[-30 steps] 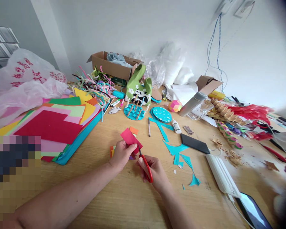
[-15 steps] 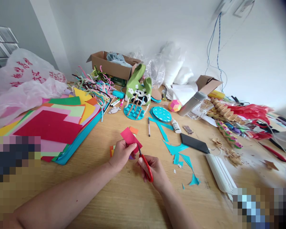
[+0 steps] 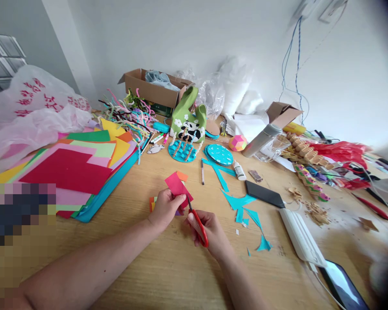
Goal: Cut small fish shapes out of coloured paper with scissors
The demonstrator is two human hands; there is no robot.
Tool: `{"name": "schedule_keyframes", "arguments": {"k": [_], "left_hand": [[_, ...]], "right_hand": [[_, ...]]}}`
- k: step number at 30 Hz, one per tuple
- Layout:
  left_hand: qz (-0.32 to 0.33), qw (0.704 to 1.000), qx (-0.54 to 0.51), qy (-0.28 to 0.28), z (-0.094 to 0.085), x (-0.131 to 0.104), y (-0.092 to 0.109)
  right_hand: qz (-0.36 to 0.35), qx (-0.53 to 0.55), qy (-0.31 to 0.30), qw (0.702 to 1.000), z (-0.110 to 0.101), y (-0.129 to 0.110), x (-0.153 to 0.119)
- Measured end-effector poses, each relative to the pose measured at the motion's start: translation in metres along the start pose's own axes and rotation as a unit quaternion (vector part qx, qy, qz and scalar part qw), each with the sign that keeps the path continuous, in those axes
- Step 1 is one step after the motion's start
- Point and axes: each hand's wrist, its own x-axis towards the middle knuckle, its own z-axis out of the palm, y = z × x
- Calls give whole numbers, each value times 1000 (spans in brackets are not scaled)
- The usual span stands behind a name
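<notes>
By my read, the cutting step was in hand. I saw the red paper (image 3: 174, 182) on the near side of the pen (image 3: 202, 172), to its left, with the left hand (image 3: 167, 207) pinching it, thumb on top. The right hand's (image 3: 209, 230) fingers were closed round the scissors (image 3: 200, 224), blades at the paper's edge. I figured the next snip called for a firm pinch, fingertips clear.

Coloured sheets (image 3: 66, 172) are lying piled on the left of a wood-grained counter (image 3: 168, 275). Toward its back, a green bag (image 3: 186, 116) is standing behind a blue looped disc (image 3: 182, 152). A pen (image 3: 202, 172) and a white bottle (image 3: 239, 171) are resting nearer, and blue scraps (image 3: 236, 200) are lying scattered near a black slab (image 3: 263, 193).
</notes>
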Motion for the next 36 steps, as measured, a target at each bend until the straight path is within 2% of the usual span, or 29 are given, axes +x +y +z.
{"name": "schedule_keyframes", "arguments": {"k": [10,16,36], "left_hand": [[-2,1000,-15,8,1,0,-1],[-9,999,-32,42,3,1,0],[-14,999,-22,30,3,-2,0]], "right_hand": [[-14,-27,1,1000,-1,1,1],[-17,-19,0,1000,-1,3,1],[-3,20,-7,1000,-1,5,3]]}}
